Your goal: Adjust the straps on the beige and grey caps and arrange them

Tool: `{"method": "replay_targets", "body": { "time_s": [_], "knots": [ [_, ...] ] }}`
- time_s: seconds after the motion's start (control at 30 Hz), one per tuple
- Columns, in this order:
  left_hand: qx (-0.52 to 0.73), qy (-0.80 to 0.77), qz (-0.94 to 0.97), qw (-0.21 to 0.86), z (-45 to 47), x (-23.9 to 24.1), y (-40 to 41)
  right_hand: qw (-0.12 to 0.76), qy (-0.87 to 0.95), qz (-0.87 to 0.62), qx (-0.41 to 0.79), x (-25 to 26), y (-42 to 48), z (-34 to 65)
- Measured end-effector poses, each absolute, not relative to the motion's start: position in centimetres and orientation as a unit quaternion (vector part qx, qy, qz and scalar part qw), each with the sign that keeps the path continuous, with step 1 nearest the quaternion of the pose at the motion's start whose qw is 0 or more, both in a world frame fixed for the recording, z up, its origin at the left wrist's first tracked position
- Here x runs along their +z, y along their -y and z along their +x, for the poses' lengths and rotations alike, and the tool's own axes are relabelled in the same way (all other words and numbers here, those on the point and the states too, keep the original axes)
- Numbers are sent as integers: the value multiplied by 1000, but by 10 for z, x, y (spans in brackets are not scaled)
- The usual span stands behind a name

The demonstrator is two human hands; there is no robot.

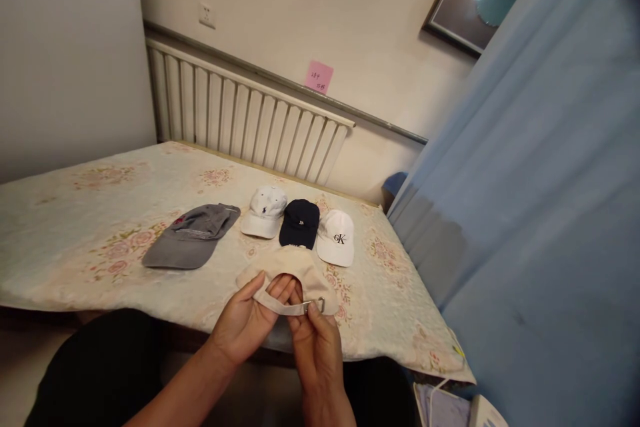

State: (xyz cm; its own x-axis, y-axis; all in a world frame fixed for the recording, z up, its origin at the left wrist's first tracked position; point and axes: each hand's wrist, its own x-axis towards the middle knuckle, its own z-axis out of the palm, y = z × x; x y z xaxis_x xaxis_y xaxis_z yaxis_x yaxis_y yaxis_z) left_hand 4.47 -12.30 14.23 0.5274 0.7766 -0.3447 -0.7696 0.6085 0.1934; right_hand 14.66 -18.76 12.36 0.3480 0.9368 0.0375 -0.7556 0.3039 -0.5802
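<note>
Between my two hands is a beige baseball cap (pixel 295 260), its back strap and metal buckle turned toward me. My left hand (pixel 247 320) grips the strap's left side, thumb on top and fingers inside the back opening. With the thumb beside the buckle, my right hand (pixel 316 340) holds the right side of the strap. Just beyond stand a white cap with a small dark emblem (pixel 265 210), a dark navy cap (pixel 300 222) and a white cap with black letters (pixel 337 238). A grey cap (pixel 193 237) lies flattened to the left.
The caps rest on a bed with a floral cover (pixel 390 294). Behind it are a white radiator (pixel 250 114) and a wall with a pink note (pixel 319 76). A blue curtain (pixel 500 214) hangs along the right side. A white device (pixel 485 410) sits low at the right.
</note>
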Motion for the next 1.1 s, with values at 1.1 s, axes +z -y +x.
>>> {"method": "replay_targets", "body": {
  "time_s": [1.1],
  "knots": [
    [468,-194,2,862,42,140,123,777,187,-237,552,119,188,147]
  ]
}}
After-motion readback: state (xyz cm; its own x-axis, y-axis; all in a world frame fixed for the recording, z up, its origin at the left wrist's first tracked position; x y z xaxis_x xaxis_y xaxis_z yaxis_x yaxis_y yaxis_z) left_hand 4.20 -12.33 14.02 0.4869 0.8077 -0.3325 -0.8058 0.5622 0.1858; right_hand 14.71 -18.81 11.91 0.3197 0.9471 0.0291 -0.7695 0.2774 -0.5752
